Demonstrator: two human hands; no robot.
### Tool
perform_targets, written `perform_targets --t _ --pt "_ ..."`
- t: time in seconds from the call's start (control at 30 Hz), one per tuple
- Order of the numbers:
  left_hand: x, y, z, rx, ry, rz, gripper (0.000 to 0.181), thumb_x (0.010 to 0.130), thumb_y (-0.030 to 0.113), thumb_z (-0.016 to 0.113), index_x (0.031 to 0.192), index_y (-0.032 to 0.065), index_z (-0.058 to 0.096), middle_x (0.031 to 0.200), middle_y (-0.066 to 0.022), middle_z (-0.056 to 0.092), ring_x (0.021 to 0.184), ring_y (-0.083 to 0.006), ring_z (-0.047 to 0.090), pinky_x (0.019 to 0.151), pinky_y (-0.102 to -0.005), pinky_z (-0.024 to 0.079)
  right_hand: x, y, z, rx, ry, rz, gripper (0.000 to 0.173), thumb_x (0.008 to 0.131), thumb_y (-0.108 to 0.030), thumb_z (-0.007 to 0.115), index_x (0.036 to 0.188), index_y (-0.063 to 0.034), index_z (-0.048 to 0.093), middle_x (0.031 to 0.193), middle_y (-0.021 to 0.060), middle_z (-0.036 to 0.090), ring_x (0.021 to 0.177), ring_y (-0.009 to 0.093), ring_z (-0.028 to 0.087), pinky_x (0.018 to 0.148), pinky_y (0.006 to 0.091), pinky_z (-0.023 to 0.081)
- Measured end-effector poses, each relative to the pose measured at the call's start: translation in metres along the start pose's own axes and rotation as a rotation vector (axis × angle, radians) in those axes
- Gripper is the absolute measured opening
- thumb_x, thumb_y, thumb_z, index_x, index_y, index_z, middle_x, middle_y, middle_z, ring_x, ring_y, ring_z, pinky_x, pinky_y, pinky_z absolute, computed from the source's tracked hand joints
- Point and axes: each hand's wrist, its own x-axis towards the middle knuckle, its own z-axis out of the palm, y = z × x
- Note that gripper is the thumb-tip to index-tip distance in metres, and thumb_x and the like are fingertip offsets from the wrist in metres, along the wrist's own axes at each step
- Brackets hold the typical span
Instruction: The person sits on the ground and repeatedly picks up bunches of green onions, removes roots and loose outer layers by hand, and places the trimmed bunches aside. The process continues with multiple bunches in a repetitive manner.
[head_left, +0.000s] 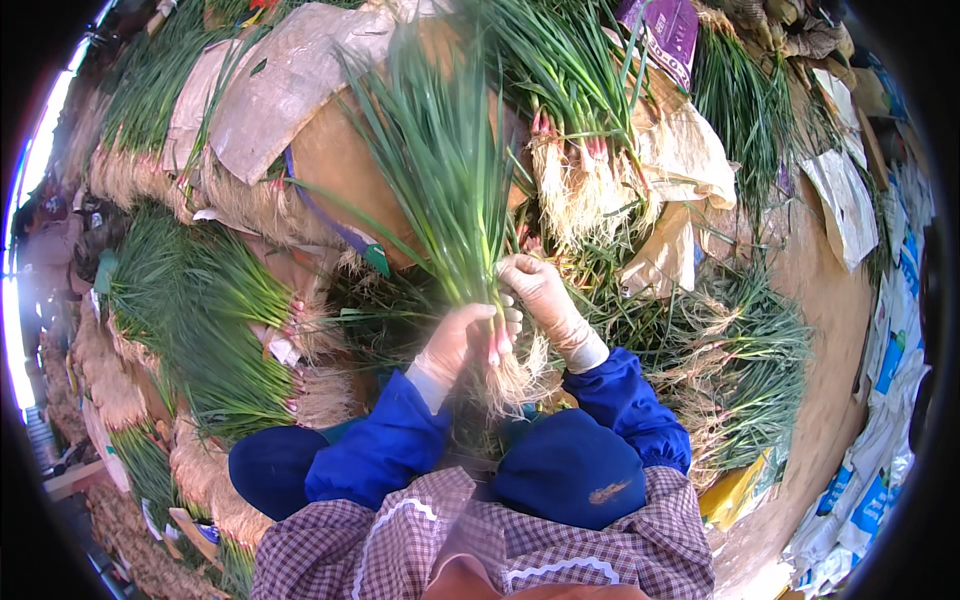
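Note:
My left hand (459, 337), in a pale thin glove, is closed around the lower stalks of a bunch of allium greens (450, 180), either green onions or green garlic. The leaves fan away from me, and the pinkish stem bases and whitish roots (514, 379) hang toward my lap. On the bunch's right side, my right hand (538, 291), gloved alike, has thumb and fingers closed at the stalks just above the left hand. Part of its grip is hidden. Loose greens (622, 300) lie under and beyond the hands.
Rooted greens lie in piles at the left (217, 315) and right (742, 375). A larger bunch (581, 142) rests beyond my right hand, near a purple printed bag (660, 37). Sacking (300, 82) covers part of the far heap. White-and-blue bags (885, 420) line the right edge.

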Motion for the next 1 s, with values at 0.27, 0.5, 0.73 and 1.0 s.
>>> perform_targets --t 0.27,0.5,0.73,1.0 --pt "0.003 -0.001 0.014 0.200 0.147 0.144 0.019 0.086 0.014 0.059 0.097 -0.0020 0.059 0.072 -0.0125 0.064 0.045 -0.0151 0.055 0.038 -0.0236 0.042 -0.012 0.027 0.001 0.185 0.378 -0.313 0.009 0.086 -0.012 0.059 0.081 -0.0055 0.060 0.070 0.0002 0.057 0.059 0.009 0.051 0.058 0.0217 0.041" --pt "-0.010 0.018 0.041 0.353 0.155 0.246 0.022 0.086 0.020 0.064 0.078 -0.0011 0.060 0.058 -0.0076 0.061 0.039 -0.0118 0.052 0.039 -0.0207 0.042 -0.029 0.018 -0.004 0.429 0.064 -0.368 0.015 0.088 -0.014 0.051 0.074 -0.0070 0.053 0.065 0.0003 0.051 0.055 0.010 0.044 0.054 0.0234 0.037" --pt "-0.016 0.025 0.021 0.318 0.288 0.341 0.015 0.082 0.013 0.066 0.077 0.0012 0.059 0.057 -0.0041 0.058 0.038 -0.0103 0.052 0.034 -0.0209 0.041 -0.022 -0.001 -0.065 0.544 0.099 -0.511 0.027 0.088 -0.025 0.045 0.065 -0.0122 0.051 0.062 -0.0003 0.048 0.054 0.011 0.045 0.057 0.0263 0.041" --pt "0.001 -0.007 0.015 0.749 0.375 0.418 0.018 0.079 0.005 0.066 0.092 0.0020 0.053 0.062 -0.0031 0.057 0.042 -0.0096 0.051 0.038 -0.0223 0.042 0.005 0.036 0.000 -0.345 0.257 -0.152 0.027 0.090 -0.024 0.060 0.103 -0.0001 0.063 0.068 0.0034 0.062 0.048 0.008 0.053 0.046 0.0207 0.042"
